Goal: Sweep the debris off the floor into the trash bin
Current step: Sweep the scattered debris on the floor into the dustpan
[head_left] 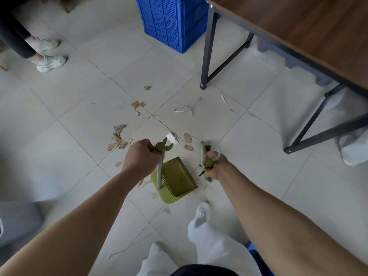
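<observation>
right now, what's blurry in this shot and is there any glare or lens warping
Head view: motion smears the right hand and the broom it grips; the left hand and dustpan read sharper. Head view edges go soft, and the wide lens makes the table leg lean. Head view light is soft and even, with no glare on the floor.

Both bare forearms reach forward and down, converging. The left hand (pixel 139 156) is curled in a fist round the top of the dustpan handle (pixel 159 174), back of the hand up. To its right and apart from it, the right hand (pixel 215 166), slightly blurred, grips the broom handle (pixel 208 162) at its green end.
</observation>
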`<control>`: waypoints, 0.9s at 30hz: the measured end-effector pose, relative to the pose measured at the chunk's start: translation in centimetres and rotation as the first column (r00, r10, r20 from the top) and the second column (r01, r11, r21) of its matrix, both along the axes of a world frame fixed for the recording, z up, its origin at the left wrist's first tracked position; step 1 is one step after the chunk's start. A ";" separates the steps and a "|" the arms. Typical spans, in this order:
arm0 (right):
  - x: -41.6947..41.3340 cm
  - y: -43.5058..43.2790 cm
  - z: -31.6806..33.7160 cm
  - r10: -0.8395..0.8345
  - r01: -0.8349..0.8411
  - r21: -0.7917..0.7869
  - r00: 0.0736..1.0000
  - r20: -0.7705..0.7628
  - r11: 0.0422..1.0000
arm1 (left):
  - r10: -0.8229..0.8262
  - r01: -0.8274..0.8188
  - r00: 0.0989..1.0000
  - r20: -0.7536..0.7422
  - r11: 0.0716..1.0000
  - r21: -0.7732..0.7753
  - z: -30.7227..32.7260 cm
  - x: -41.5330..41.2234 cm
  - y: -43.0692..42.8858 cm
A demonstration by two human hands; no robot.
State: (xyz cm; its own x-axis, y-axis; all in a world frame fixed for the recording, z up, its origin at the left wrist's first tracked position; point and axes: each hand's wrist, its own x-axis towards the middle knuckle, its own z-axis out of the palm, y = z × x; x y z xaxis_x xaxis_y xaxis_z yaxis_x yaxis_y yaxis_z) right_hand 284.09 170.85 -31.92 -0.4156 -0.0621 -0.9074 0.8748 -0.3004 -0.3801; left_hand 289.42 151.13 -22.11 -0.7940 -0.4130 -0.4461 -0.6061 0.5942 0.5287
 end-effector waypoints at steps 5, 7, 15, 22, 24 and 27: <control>-6.0 2.1 0.1 0.075 -0.069 -0.133 0.997 0.037 0.989 | 0.031 -0.031 1.000 0.001 0.999 -0.021 0.1 -3.4 1.4; -7.8 4.0 0.1 0.077 -0.056 -0.180 0.991 0.112 0.982 | 0.036 -0.035 0.999 0.005 0.999 -0.017 0.2 -4.8 1.9; -9.6 9.0 0.6 -0.205 0.202 -0.043 0.975 -0.081 0.978 | -0.064 0.063 0.998 0.003 0.998 0.011 -0.1 -11.4 4.2; -14.8 11.0 1.8 -0.281 0.283 0.208 0.959 -0.043 0.936 | -0.147 0.150 0.988 -0.043 0.984 0.095 -0.8 -18.3 5.1; -16.3 9.4 1.6 -0.296 0.298 0.181 0.954 -0.035 0.937 | -0.150 0.153 0.988 -0.039 0.981 0.116 -1.1 -20.2 4.9; -17.4 6.3 0.1 -0.236 0.234 0.109 0.972 0.008 0.966 | -0.175 0.177 0.984 -0.025 0.975 0.137 -1.4 -23.0 4.7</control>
